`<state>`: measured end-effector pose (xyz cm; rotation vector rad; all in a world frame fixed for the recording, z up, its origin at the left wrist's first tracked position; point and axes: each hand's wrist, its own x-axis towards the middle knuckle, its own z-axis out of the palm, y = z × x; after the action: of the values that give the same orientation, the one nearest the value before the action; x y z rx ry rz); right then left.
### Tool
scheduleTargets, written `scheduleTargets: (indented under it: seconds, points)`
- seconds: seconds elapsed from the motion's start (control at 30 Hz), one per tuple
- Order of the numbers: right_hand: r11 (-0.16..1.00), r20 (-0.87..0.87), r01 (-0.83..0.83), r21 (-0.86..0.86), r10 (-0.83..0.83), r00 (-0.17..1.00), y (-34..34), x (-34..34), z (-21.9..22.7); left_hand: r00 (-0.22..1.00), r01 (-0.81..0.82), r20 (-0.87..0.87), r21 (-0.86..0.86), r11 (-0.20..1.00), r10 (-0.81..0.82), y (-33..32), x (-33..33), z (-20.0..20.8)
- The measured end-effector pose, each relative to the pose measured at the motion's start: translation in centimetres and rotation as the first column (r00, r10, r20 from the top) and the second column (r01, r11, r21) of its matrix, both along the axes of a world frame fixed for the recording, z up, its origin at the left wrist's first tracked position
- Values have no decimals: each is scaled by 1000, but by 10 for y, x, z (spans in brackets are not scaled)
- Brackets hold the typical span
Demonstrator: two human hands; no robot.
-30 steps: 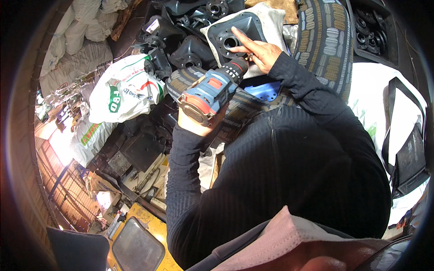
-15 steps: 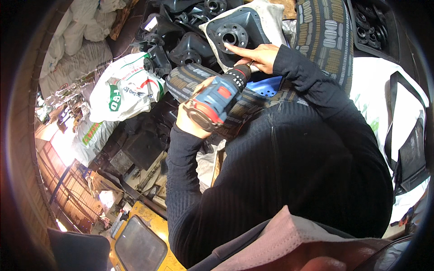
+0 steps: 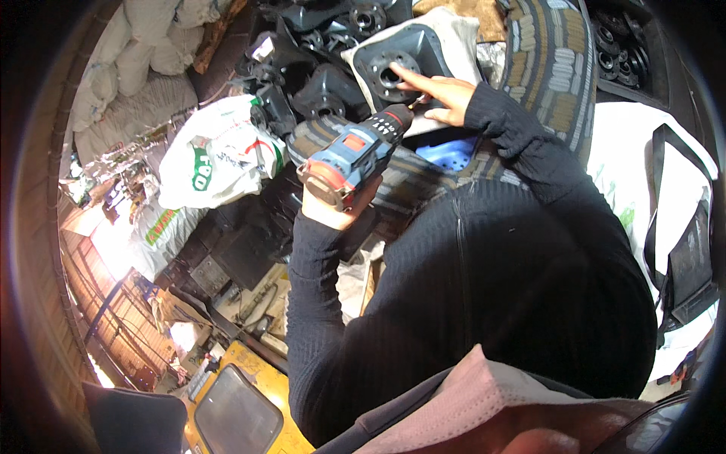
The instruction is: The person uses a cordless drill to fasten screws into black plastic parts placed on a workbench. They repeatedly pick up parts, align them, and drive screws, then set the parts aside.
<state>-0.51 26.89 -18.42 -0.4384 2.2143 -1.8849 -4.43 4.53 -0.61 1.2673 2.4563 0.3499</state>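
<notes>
A blue and red cordless drill (image 3: 352, 157) is gripped in my left hand (image 3: 333, 210), its black chuck pointing up and to the right. The chuck end sits close to a black flanged part (image 3: 414, 51) with a square, funnel-like body and a round hub ringed with holes. That part rests on a pale cloth or sack. My right hand (image 3: 446, 97) reaches over from the right with its fingers stretched out, the fingertips at the hub's central hole. Whether the bit touches the part is too small to tell.
Several similar black parts (image 3: 329, 92) are heaped at the far left of the flanged part. A striped patterned cushion (image 3: 556, 68) curves around my lap, with a blue perforated piece (image 3: 446, 153) beside it. White bags (image 3: 219, 151) lie left, and a black bin (image 3: 624, 53) holds parts at right.
The drill has tilted, its chuck swinging lower and its body more level. My right hand has gone from one pointing finger to several fingers stretched over the hub. The view has shifted slightly.
</notes>
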Motion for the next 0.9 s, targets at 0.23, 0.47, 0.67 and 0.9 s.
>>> scheduleTargets:
  seconds: [0.23, 0.47, 0.67, 0.9]
  points:
    - [660, 347, 749, -58, -691, 635, -14, -41, -68, 930, -350, 91, -90, 933, 357, 0, -39, -16]
    - [595, -64, 775, 216, -783, 619, -40, -48, -75, 937, -306, 124, -154, 940, 325, 14, -65, -48]
    - [571, -135, 807, 150, -797, 589, -45, -43, -81, 983, -43, 150, -365, 930, 104, 44, -90, -41]
    - [601, -138, 780, 174, -769, 624, -40, -42, -75, 956, 10, 278, -346, 938, 93, 51, -106, -48]
